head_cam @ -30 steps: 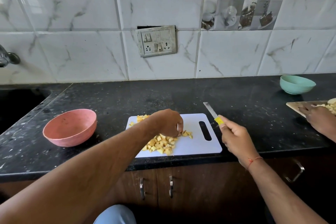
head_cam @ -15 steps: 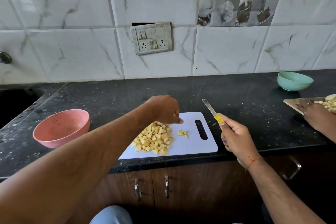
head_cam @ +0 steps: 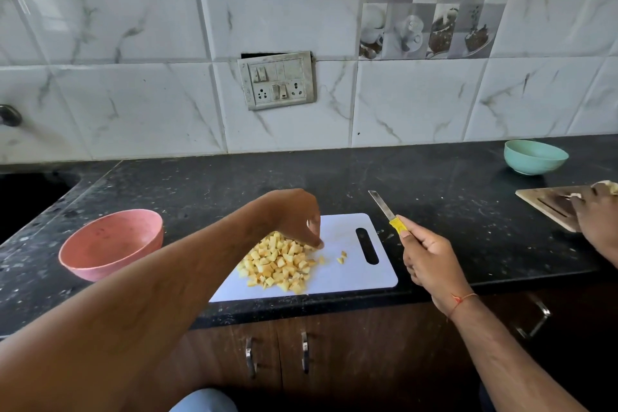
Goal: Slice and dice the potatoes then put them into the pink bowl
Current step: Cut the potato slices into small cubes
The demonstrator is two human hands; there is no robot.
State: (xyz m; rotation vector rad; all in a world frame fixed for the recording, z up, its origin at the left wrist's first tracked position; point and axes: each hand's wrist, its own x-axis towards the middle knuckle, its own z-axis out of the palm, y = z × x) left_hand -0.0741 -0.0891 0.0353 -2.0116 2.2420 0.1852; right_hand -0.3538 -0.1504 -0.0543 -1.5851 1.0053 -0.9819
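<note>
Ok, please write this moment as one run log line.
left hand: fingertips on potato dice | right hand: holds knife, lifted | pink bowl: no dice visible

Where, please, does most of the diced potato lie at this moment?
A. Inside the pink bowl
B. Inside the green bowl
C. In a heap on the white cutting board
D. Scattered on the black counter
C: the diced potato sits heaped on the white cutting board beneath the left hand, while the pink bowl beside it shows no potato inside.
</note>
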